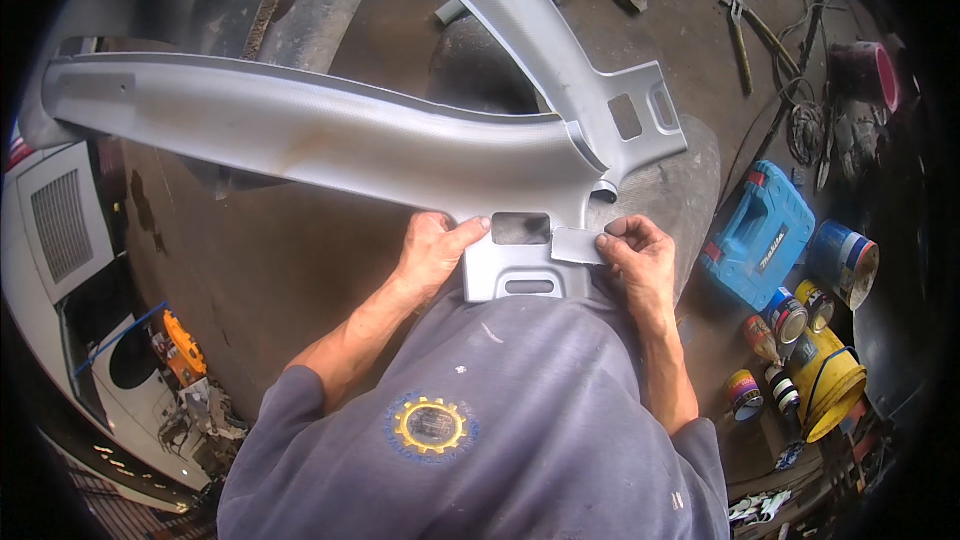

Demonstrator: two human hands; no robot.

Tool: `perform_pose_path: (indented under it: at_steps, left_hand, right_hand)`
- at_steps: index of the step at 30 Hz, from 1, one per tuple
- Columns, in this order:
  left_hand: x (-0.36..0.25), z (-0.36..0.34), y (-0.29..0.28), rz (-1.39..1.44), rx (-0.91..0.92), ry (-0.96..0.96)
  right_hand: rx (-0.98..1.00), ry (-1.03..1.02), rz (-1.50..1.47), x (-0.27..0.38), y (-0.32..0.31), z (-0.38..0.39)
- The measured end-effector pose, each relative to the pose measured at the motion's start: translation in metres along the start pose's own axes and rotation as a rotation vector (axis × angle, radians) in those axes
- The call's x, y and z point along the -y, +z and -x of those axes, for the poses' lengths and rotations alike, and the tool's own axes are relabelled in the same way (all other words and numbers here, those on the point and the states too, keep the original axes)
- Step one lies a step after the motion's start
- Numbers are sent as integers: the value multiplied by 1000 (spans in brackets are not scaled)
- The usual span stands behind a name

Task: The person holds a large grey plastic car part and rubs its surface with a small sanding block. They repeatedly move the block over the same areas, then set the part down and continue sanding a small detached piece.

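A long curved grey plastic trim panel (330, 135) lies across in front of me, its end with a square cutout and a slot near my lap. My left hand (432, 248) is closed on the edge of this end, thumb on top beside the square cutout. Between the thumb and fingers of my right hand (643, 258) is a small flat grey rectangular sheet (577, 246). The sheet lies against the panel's right edge, beside the cutout. A second, similar grey trim panel (510, 5) passes behind the first, its cutout end at the right.
A blue plastic tool case (762, 230), several paint cans and a yellow bucket (828, 380) stand on the floor at the right. Pliers (738, 40) and cables lie at the far right, near a pink bucket (885, 77). A pale vehicle panel (65, 215) is on the left.
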State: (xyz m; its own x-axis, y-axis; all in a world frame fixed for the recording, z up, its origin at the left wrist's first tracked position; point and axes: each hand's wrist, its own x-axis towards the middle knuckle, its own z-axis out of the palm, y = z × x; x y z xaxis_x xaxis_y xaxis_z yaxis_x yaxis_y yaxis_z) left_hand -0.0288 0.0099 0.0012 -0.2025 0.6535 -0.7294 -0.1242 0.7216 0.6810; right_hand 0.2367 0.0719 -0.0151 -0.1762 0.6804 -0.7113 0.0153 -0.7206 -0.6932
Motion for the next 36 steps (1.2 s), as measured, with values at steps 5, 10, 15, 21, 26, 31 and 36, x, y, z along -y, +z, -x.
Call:
perform_pose_path:
  at_steps: [5, 10, 15, 21, 26, 31, 36]
  left_hand:
    - [-7, 3, 5, 24, 11, 17]
    - [-16, 9, 10, -105, -65, 22]
    - [-4, 5, 9, -115, -58, -14]
    - [-1, 3, 10, -88, -114, 57]
    - [5, 3, 6, 89, -80, -70]
    - [-4, 6, 14, 39, -126, -52]
    - [4, 12, 13, 43, -152, -30]
  right_hand:
    - [3, 6, 21, 1, 2, -1]
    - [-6, 29, -6, 3, 3, -1]
    - [19, 26, -7, 6, 2, -1]
    - [21, 30, -16, 4, 1, -1]
    - [16, -3, -95, -2, -4, -2]
    - [6, 25, -145, -1, -14, -4]
    - [-222, -212, -133, -12, -37, -42]
